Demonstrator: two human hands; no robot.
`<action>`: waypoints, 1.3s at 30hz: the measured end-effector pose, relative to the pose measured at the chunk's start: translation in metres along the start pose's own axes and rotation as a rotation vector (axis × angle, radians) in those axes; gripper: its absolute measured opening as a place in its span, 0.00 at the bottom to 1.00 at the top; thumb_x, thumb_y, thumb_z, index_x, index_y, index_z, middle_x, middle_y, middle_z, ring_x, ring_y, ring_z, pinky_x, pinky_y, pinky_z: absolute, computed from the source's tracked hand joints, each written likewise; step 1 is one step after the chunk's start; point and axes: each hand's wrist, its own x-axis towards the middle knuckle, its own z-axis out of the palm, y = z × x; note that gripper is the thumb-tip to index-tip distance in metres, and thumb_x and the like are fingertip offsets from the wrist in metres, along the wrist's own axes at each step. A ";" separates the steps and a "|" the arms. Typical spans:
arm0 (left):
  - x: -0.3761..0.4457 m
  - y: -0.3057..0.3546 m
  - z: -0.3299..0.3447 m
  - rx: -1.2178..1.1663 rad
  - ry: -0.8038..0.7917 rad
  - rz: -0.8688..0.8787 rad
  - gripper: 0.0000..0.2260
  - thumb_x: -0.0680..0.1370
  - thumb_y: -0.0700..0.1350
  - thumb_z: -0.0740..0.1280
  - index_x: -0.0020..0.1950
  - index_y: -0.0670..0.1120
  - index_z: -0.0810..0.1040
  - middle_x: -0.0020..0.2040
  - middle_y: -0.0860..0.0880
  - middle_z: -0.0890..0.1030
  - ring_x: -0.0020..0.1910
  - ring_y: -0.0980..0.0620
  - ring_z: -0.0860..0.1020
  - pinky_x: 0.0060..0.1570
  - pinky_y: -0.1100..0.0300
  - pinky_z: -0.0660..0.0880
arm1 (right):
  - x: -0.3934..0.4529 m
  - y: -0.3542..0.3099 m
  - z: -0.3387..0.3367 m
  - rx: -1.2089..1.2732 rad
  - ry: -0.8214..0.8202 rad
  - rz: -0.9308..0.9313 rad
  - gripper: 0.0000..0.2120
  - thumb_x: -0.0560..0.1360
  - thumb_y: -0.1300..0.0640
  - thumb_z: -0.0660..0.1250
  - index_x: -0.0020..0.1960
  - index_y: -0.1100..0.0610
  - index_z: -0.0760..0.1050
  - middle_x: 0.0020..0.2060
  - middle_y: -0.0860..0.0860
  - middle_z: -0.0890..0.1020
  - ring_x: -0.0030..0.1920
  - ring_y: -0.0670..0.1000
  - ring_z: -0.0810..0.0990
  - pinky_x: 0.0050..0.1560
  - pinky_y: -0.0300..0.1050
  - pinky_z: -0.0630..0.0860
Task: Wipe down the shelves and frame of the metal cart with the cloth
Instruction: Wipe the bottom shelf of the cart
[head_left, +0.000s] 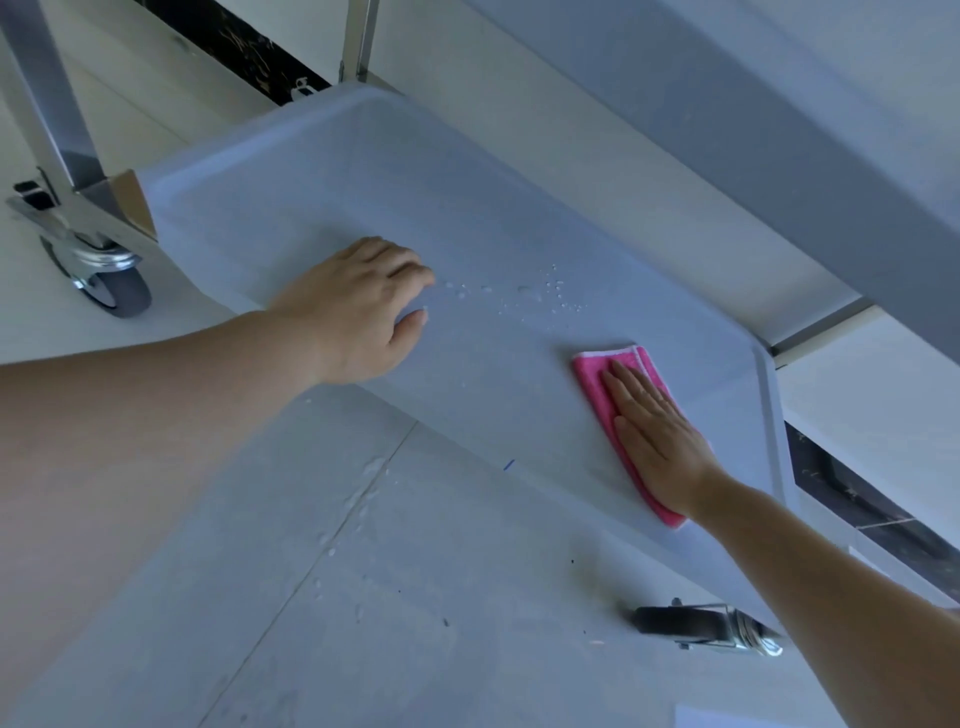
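The cart's bottom shelf (363, 208) is a pale grey tray with a raised rim, seen from above. A folded pink cloth (597, 379) lies flat on its right part. My right hand (654, 441) presses flat on the cloth, fingers together and stretched out. My left hand (353, 306) rests on the shelf's near left edge, fingers curled over the rim, holding nothing else. Small water droplets (540, 296) dot the shelf between the two hands. The upper shelf's (727, 156) underside hangs over the far right.
A metal upright (47, 104) of the frame rises at the left above a grey caster (111, 291). Another upright (358, 36) stands at the back. A black caster (691, 623) shows under the shelf's near right corner. The tiled floor (389, 597) carries wet spots.
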 end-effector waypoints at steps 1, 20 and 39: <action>0.000 0.000 0.000 -0.002 -0.001 -0.003 0.22 0.75 0.51 0.54 0.63 0.40 0.73 0.60 0.41 0.75 0.60 0.40 0.70 0.65 0.51 0.64 | 0.007 0.005 0.001 -0.011 -0.001 0.012 0.24 0.78 0.46 0.45 0.72 0.47 0.45 0.72 0.41 0.49 0.74 0.43 0.44 0.72 0.36 0.39; 0.001 -0.004 0.006 -0.087 0.068 -0.013 0.20 0.76 0.50 0.54 0.63 0.42 0.70 0.62 0.44 0.73 0.62 0.43 0.68 0.65 0.56 0.61 | 0.167 0.079 -0.015 -0.113 -0.021 0.369 0.23 0.82 0.59 0.47 0.75 0.61 0.51 0.76 0.57 0.51 0.76 0.55 0.48 0.74 0.53 0.45; 0.001 -0.003 0.004 -0.045 0.085 -0.036 0.17 0.76 0.48 0.56 0.62 0.41 0.70 0.60 0.42 0.74 0.60 0.41 0.69 0.63 0.53 0.64 | 0.145 -0.031 -0.005 -0.055 -0.025 -0.058 0.23 0.82 0.53 0.47 0.76 0.52 0.47 0.75 0.47 0.48 0.75 0.47 0.43 0.73 0.41 0.37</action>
